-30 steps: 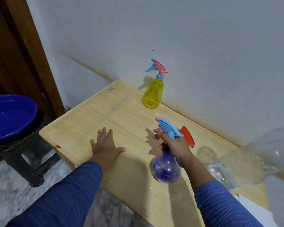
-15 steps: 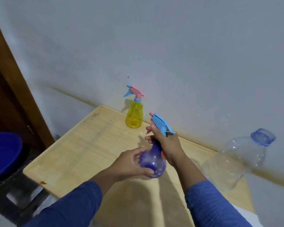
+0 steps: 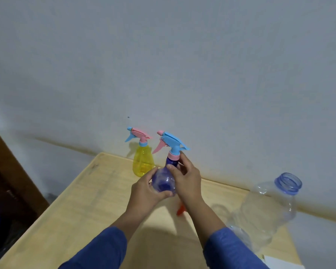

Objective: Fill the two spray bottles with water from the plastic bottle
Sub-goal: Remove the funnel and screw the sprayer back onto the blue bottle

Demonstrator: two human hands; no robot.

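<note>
The yellow spray bottle [image 3: 143, 161] stands upright near the wall on the wooden table [image 3: 76, 206]. The left hand [image 3: 146, 191] cups the purple spray bottle [image 3: 164, 182] held above the table, while the right hand [image 3: 186, 180] pinches its neck below the blue trigger head. At far right the clear plastic bottle [image 3: 270, 208] stands uncapped.

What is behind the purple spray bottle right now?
Behind the purple spray bottle, the yellow spray bottle stands near the wall; its lower right side is covered.
</note>
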